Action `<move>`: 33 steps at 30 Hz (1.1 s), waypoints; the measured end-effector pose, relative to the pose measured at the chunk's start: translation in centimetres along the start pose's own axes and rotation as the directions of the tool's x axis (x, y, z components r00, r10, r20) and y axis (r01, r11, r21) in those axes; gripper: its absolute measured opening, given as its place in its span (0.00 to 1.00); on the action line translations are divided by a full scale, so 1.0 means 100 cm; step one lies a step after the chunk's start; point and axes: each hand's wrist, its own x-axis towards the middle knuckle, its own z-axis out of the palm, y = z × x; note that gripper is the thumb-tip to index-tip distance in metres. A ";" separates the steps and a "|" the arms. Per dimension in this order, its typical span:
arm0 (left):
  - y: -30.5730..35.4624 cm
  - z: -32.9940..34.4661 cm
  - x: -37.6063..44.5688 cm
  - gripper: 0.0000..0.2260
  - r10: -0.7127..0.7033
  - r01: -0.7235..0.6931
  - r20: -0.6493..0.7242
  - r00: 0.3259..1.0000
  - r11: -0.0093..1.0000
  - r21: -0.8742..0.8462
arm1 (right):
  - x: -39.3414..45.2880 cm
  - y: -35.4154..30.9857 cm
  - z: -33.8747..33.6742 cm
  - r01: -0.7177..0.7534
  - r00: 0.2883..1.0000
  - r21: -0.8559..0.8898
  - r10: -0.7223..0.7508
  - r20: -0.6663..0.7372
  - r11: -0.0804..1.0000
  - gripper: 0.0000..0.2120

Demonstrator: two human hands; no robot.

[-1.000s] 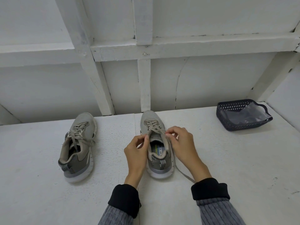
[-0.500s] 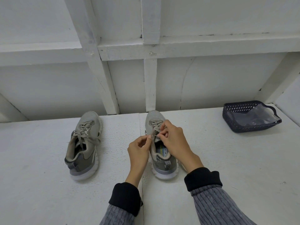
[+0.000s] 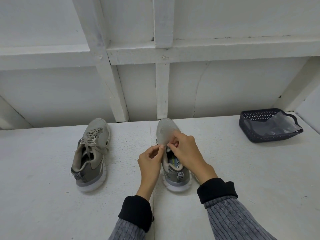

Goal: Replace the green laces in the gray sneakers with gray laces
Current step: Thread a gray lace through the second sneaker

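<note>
Two gray sneakers stand on the white table, toes pointing away from me. The left sneaker point(image 3: 91, 153) carries a gray lace point(image 3: 91, 144) through its eyelets, with loose ends hanging over its right side. The right sneaker point(image 3: 170, 135) lies under both my hands. My left hand point(image 3: 150, 161) pinches a lace end at the shoe's tongue. My right hand point(image 3: 186, 151) reaches over the eyelets and pinches the lace beside it. My hands hide the lacing of this shoe.
A dark plastic basket point(image 3: 256, 135) with a clear plastic bag point(image 3: 275, 127) in it stands at the back right of the white table point(image 3: 52, 196). A white framed wall point(image 3: 162, 84) rises directly behind the sneakers.
Both hands have moved up the right sneaker toward its toe and closed in together over the laces. The camera has tilted slightly, shifting the scene to the right.
</note>
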 end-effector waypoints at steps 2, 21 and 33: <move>0.000 0.000 0.000 0.04 0.000 0.000 0.006 1.000 1.000 -0.003 | 0.002 -0.001 0.002 -0.020 1.000 -0.003 0.020 0.002 1.000 0.06; -0.016 -0.022 0.040 0.07 -0.112 0.133 -0.130 0.985 0.976 0.171 | -0.013 -0.007 -0.009 0.023 0.999 -0.021 -0.023 -0.032 1.000 0.09; -0.011 -0.026 0.034 0.12 0.303 -0.437 0.332 0.893 0.755 0.488 | -0.018 0.012 -0.011 0.016 0.996 -0.062 -0.022 -0.090 0.998 0.05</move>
